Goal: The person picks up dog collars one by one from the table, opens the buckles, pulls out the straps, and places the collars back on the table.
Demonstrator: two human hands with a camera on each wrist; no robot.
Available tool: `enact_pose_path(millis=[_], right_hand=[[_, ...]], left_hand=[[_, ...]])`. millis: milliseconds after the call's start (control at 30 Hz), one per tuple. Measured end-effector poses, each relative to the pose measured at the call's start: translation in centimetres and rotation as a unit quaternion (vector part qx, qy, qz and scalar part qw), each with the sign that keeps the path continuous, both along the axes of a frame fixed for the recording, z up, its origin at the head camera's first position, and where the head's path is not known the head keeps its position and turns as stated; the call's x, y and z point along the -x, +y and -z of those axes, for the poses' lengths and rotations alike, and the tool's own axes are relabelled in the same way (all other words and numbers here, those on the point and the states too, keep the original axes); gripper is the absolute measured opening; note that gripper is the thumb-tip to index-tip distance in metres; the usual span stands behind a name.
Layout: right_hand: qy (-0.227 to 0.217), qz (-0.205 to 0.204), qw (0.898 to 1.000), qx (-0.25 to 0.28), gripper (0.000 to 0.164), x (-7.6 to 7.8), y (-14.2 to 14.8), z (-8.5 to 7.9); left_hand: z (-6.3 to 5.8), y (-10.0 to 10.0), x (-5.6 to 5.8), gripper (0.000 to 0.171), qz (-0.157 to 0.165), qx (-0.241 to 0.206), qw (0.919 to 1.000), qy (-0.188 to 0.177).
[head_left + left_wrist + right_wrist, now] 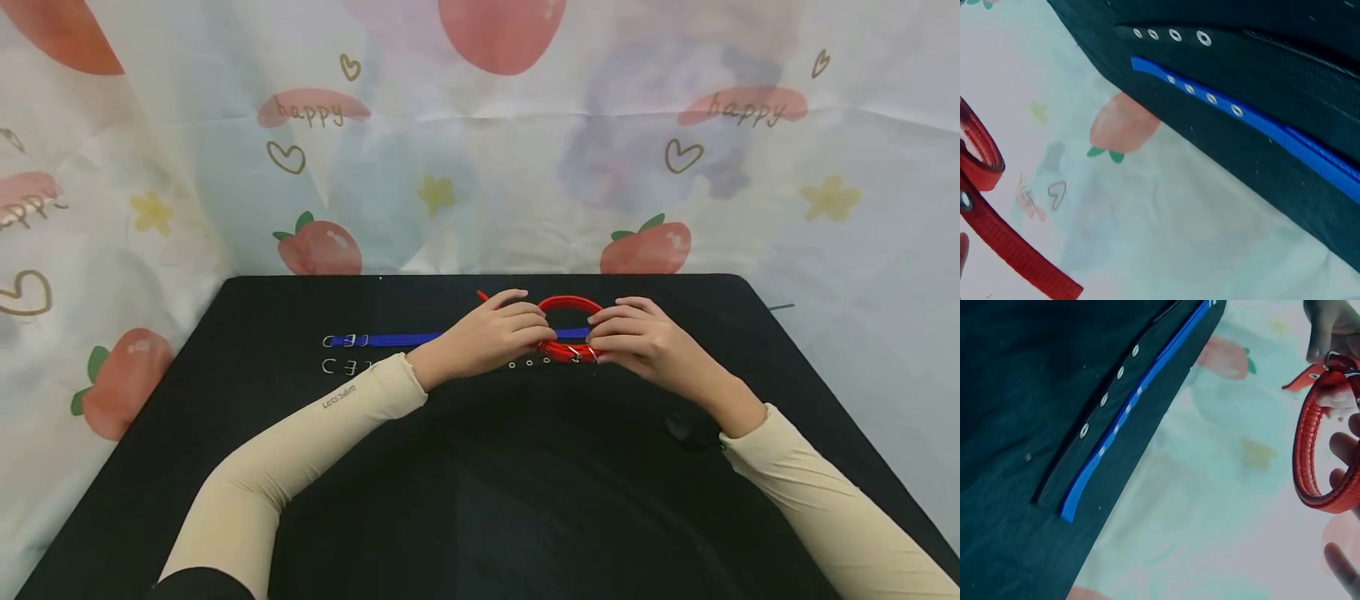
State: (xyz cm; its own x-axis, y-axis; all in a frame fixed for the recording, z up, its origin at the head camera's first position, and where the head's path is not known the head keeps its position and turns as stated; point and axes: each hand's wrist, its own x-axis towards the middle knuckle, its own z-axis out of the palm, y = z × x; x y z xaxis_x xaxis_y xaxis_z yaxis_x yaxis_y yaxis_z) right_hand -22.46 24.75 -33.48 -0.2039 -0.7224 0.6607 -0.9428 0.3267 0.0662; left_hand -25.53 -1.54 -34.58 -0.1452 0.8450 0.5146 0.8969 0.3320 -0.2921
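Left hand (491,337), right hand (660,346), red strap (570,301) held (part-hidden)

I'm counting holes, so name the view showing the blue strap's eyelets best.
Left wrist: eyelets on the blue strap appear largest there, four uncovered. The right wrist shows four too, but smaller; the head view shows none, the strap passing behind the right hand.

Free room: a broad passage is left over the near part of the black tabletop (450,500), between the forearms (330,425). Obstructed: the gap between left hand (498,335) and right hand (645,340), spanned by the looped red collar (558,351). Low obstacles: eyeleted blue collar (401,340) and black collar (1094,414), laid side by side (flat, nearly parallel). Far side: closed off by the printed cloth backdrop (495,158).
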Motion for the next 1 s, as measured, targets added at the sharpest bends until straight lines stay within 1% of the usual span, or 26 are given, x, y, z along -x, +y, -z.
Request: enact_pose_path(millis=[100, 200, 233, 267, 367, 433, 467, 533, 633, 733, 800, 933, 1000], right_hand=[[-0.018, -0.005, 1.0, 0.001, 0.039, -0.2, -0.6, -0.1], [-0.026, 0.016, 0.999, -0.011, 0.044, -0.4, -1.3, -0.2], [-0.027, 0.027, 0.999, -0.019, 0.043, -0.6, -1.6, -0.3], [-0.021, 0.039, 0.999, -0.025, 0.045, -0.7, -2.0, -0.3], [0.017, 0.059, 0.998, -0.03, 0.046, -1.0, -3.2, -0.4], [0.044, 0.064, 0.997, -0.022, 0.045, -1.1, -3.8, -0.5], [0.055, 0.063, 0.996, -0.012, 0.048, -1.1, -4.0, -0.5], [0.061, 0.056, 0.997, 0.002, 0.046, -1.2, -4.3, -0.6], [0.044, 0.04, 0.998, 0.023, 0.043, -1.2, -4.2, -0.8], [0.029, 0.029, 0.998, 0.038, 0.04, -1.1, -4.1, -0.8], [0.027, 0.027, 0.998, 0.041, 0.04, -1.1, -4.1, -0.7], [0.048, 0.036, 0.997, 0.037, 0.04, -1.1, -4.6, -0.5], [0.061, 0.044, 0.997, 0.036, 0.041, -1.2, -4.9, -0.5]], left_hand=[[-0.4, -0.6, -0.5, 0.021, 0.003, -0.011, 0.9999, 0.003], [-0.7, -0.8, -1.2, 0.021, -0.007, -0.018, 0.9998, 0.002], [-0.9, -0.9, -1.5, 0.021, -0.014, -0.021, 0.9997, 0.002], [-1.0, -0.9, -1.7, 0.022, -0.022, -0.024, 0.9995, 0.003], [-1.3, -1.0, -2.5, 0.022, -0.041, -0.032, 0.9986, 0.01], [-1.5, -1.1, -2.9, 0.022, -0.05, -0.04, 0.9979, 0.01], [-1.6, -1.2, -3.0, 0.022, -0.054, -0.045, 0.9975, 0.008], [-1.8, -1.5, -3.2, 0.022, -0.06, -0.052, 0.9969, 0.005], [-2.0, -2.1, -3.3, 0.023, -0.067, -0.064, 0.9957, -0.006], [-2.0, -2.5, -3.3, 0.023, -0.067, -0.068, 0.9954, -0.007], [-1.9, -2.6, -3.3, 0.024, -0.065, -0.069, 0.9955, -0.005], [-1.7, -2.5, -3.5, 0.024, -0.066, -0.072, 0.9952, -0.001], [-1.6, -2.4, -3.6, 0.024, -0.071, -0.079, 0.9944, -0.006]])
